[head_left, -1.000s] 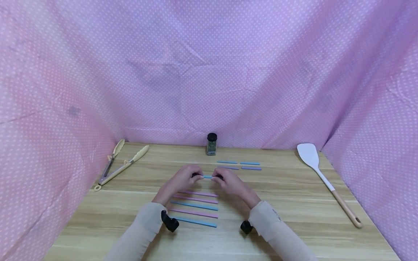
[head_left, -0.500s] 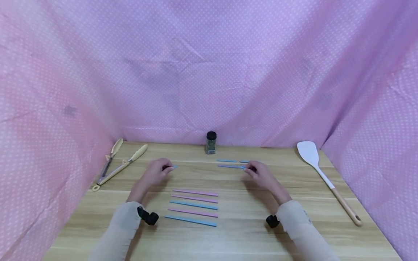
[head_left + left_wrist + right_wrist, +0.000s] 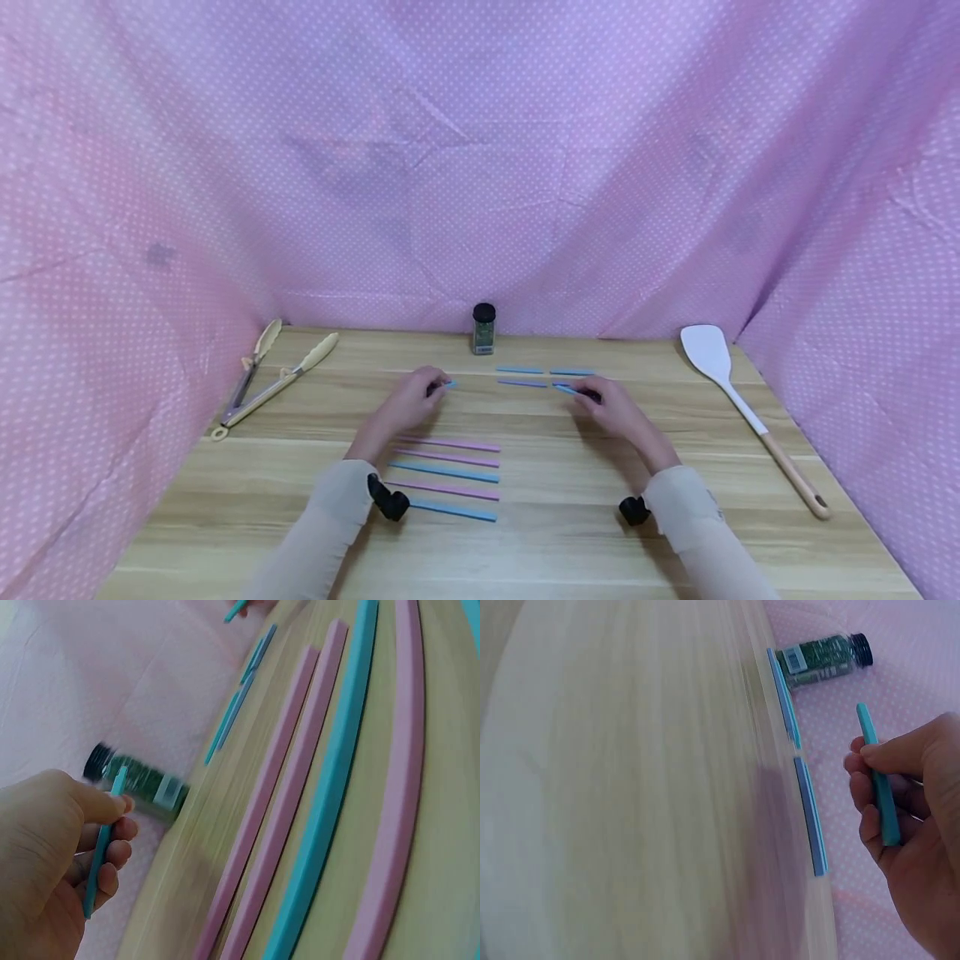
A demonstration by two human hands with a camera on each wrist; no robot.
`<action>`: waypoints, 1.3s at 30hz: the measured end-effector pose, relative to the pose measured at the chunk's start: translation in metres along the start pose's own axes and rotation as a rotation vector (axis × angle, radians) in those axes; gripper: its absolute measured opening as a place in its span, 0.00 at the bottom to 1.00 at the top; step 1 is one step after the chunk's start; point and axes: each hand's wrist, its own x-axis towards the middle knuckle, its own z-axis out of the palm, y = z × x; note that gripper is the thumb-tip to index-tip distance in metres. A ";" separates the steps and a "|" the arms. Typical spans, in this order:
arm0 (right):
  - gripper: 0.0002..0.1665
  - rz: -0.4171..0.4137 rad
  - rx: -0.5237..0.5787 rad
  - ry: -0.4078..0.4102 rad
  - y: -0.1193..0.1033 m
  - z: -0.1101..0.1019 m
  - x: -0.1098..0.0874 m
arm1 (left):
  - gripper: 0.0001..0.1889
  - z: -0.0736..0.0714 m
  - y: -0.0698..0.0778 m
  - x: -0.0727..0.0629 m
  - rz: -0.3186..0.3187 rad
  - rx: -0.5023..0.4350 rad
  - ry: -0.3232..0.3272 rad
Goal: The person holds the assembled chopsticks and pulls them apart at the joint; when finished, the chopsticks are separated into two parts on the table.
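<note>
My left hand (image 3: 411, 402) pinches a short turquoise stick piece (image 3: 99, 859) between thumb and fingers, above the table left of centre. Over to the right, my right hand (image 3: 613, 408) holds a similar short turquoise piece (image 3: 885, 799), its tip pointing toward the middle. Close by that tip lie short blue sticks (image 3: 520, 369) and short purple sticks (image 3: 522, 383), set in two rows. Nearer the front, several long sticks lie side by side, among them a pink stick (image 3: 465, 460) and a blue stick (image 3: 450, 472). My left forearm covers some of their left ends.
A black-capped glass jar (image 3: 483, 330) of green contents stands at the back of the wooden table (image 3: 570, 542). Spread tongs (image 3: 277, 383) lie at the left. A white spatula (image 3: 708, 354) with a wooden handle lies at the right. Pink dotted cloth (image 3: 480, 183) surrounds the table's back and sides.
At first both hands held one blue stick together at the middle. They then moved apart, each with a short piece. Since then my left hand has come back rightward; the right has shifted slightly right.
</note>
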 end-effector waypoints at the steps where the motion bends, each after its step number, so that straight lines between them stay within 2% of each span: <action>1: 0.09 0.001 -0.002 -0.002 0.002 -0.001 0.000 | 0.07 0.004 0.004 0.002 -0.005 -0.011 -0.004; 5: 0.08 0.024 -0.003 -0.015 0.011 -0.003 -0.002 | 0.06 0.019 0.016 0.013 -0.006 -0.016 -0.012; 12: 0.05 0.057 -0.002 -0.001 0.022 -0.006 -0.004 | 0.05 0.040 0.036 0.028 0.067 0.038 -0.034; 15: 0.05 0.076 0.000 -0.002 0.024 -0.007 -0.005 | 0.06 0.048 0.041 0.032 0.074 0.053 -0.044; 19: 0.05 0.095 0.001 0.012 0.026 -0.006 -0.005 | 0.06 0.055 0.045 0.037 0.089 0.058 -0.035; 23: 0.06 0.057 -0.016 0.044 0.028 -0.006 -0.005 | 0.05 0.062 0.047 0.041 0.088 0.036 -0.033; 29: 0.06 0.019 -0.017 0.067 0.030 -0.002 -0.002 | 0.04 0.074 0.050 0.046 0.066 0.039 -0.063; 35: 0.06 -0.002 -0.038 0.053 0.032 0.001 0.000 | 0.04 0.081 0.056 0.050 0.062 0.039 -0.089; 39: 0.06 0.030 -0.015 0.018 0.033 0.003 0.002 | 0.05 0.087 0.059 0.053 0.062 0.043 -0.106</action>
